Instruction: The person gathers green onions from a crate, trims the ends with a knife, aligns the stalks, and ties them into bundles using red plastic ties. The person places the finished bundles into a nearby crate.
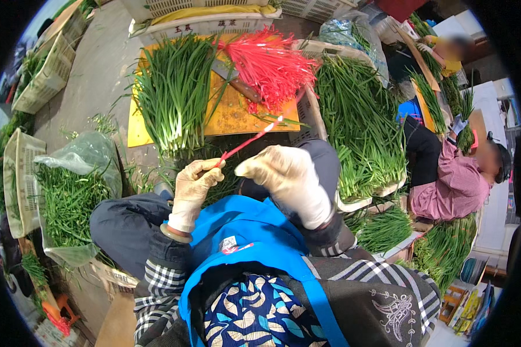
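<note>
My left hand (198,182), in a whitish glove, pinches one end of a red plastic tie strip (252,139) between thumb and fingers. The strip slants up to the right. My right hand (282,175), also gloved and slightly blurred, is half closed just right of it; whether it holds anything cannot be told. Beyond my hands, a pile of green garlic chives (176,93) lies on a yellow board (225,123). A knife with a wooden handle (245,90) rests beside it, partly under a bundle of red plastic strips (271,65).
A plastic crate (351,204) full of chives stands on the right. On the left is a clear plastic bag (87,152) of green trimmings. Stacked crates (204,26) stand behind the board. Two people work at the far right, one in a pink checked shirt (449,186).
</note>
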`<state>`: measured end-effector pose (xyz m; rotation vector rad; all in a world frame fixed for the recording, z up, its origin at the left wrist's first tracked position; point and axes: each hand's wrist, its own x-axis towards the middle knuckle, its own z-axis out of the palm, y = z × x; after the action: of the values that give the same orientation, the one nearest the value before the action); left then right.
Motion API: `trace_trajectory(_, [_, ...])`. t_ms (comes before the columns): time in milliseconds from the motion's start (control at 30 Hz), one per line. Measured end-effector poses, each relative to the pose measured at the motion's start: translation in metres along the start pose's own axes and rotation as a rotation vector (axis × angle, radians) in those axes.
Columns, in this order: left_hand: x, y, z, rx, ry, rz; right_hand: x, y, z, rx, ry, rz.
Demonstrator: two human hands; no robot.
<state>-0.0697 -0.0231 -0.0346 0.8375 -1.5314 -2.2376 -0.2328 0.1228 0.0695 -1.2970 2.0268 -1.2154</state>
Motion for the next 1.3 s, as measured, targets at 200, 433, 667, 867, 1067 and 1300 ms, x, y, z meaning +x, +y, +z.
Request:
trace_trajectory(200, [-0.025,-0.015,-0.008,0.143,0.018,0.093,0.012,0.017,0.057,-0.386,-0.332,0.015])
trace_trajectory(433, [-0.045,-0.017,-0.033,-0.282,0.061,-0.085,0.0,0.039,0.103,-0.1,-0.053,-0.127])
trace_trajectory(667, [-0.045,-0.018,-0.041,-0.557,0.192,-0.119,0.002,0.033,0.115,-0.057,-0.168,-0.007])
trace_trajectory(867, [-0.047,-0.018,-0.048,-0.751,0.113,-0.056,0.014,0.069,0.142,0.557,-0.387,0.348])
trace_trajectory(1067, [-0.041,-0.034,-0.058,-0.697,0.182,0.047,0.031,0.05,0.148,0.13,-0.399,0.153])
trace_trajectory(1300, [-0.03,-0.048,-0.095,-0.604,0.249,-0.136,0.038,0.079,0.165,0.799,-0.563,0.551])
